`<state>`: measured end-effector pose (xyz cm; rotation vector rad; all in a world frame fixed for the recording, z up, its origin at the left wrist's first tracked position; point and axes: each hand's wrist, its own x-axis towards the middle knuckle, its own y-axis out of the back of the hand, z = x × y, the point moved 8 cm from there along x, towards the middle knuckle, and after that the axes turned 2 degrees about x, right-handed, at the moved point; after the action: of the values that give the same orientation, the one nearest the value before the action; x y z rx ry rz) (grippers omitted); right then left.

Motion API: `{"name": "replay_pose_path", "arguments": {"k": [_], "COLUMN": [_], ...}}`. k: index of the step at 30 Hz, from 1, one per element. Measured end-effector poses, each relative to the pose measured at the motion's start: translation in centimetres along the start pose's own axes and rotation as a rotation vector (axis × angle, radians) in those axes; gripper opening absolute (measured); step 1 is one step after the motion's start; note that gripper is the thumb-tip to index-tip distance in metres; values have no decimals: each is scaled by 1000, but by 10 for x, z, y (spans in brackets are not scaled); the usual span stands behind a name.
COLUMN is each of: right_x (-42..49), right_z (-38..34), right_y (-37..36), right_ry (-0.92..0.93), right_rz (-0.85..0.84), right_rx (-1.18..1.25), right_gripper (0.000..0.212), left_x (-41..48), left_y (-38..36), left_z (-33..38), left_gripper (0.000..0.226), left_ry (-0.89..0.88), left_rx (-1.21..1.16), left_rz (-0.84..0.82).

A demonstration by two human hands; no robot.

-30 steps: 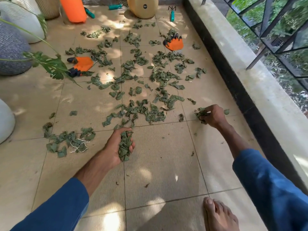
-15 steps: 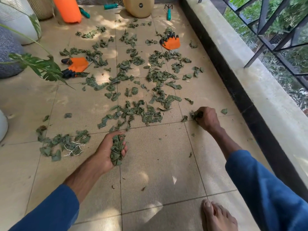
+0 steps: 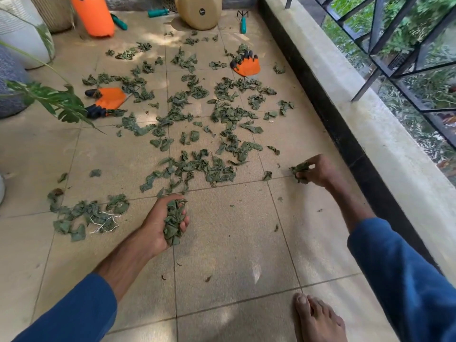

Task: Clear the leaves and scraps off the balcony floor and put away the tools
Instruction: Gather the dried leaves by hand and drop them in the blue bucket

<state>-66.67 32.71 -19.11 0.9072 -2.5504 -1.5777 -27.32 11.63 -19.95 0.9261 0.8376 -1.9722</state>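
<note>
- The left hand [image 3: 160,223], in the lower middle of the frame, is curling its fingers around a thick handful of leaves [image 3: 174,220], with the palm turned up, just above the floor tiles [image 3: 234,243].
- The right hand [image 3: 318,170], at the middle right, is pinching a smaller clump [image 3: 299,170] of leaves between thumb and fingers. It is low over the tiles, but I cannot tell if the clump is touching them.
- Beyond both hands, the loose leaves [image 3: 197,166] are lying scattered from the middle of the frame up toward the top.
- At the lower left, a separate small pile [image 3: 74,213] is lying with a piece of white string [image 3: 103,222] tangled in it.
- Two orange gloves with dark fingertips are lying among the leaves: the left glove [image 3: 111,97] at the upper left and the far glove [image 3: 246,65] right of the upper middle.
- Along the top edge, a teal hand rake [image 3: 243,23] is lying just to the right of a beige pot [image 3: 197,12]. A teal-handled tool [image 3: 158,12] is lying to its left, near an orange container [image 3: 95,16].
- A bare foot [image 3: 318,319] is standing at the bottom edge, right of the middle.
- A concrete ledge [image 3: 357,119] is running along the right side.
</note>
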Motion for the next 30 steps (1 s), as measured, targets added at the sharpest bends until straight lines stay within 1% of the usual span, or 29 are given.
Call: {"name": "replay_pose_path", "arguments": {"k": [3,6,11,12,14,16,19,21,22,24,27,30], "right_x": [2,6,-4,-2,2,5,11,18,23,26,27,28], "right_z": [-13,-7,-7,-4,5,18,40,56,63,70,70,66], "right_y": [-15,-30,-38,-38,-29,-14,18,32,35,33,25,18], "right_ry": [61,74,172,161,70,-45,-199,-275,-306,-354,-341,-285], "right_rz": [32,49,112,102,87,97,132,131,111,52,4,-12], "right_rx": [-106,-64,-53,-40,38,102,157,164,138,70,-11,-81], "right_gripper": [25,16,14,14,20,32,57,65,65,56,43,47], "left_x": [2,4,5,5,6,8,10,13,14,16,19,21], "left_y": [2,8,6,4,1,-1,1,5,7,9,7,2], "left_z": [-2,-6,-3,-2,-3,-5,-10,-12,-12,-12,-10,-10], "left_gripper": [25,25,25,24,25,26,27,26,26,25,25,26], "left_ry": [5,16,16,16,19,25,35,43,46,50,49,47], "left_rx": [7,15,-2,-5,-6,1,13,12,10,6,3,4], "left_rz": [9,27,23,18,10,4,3,8,11,15,10,2]}}
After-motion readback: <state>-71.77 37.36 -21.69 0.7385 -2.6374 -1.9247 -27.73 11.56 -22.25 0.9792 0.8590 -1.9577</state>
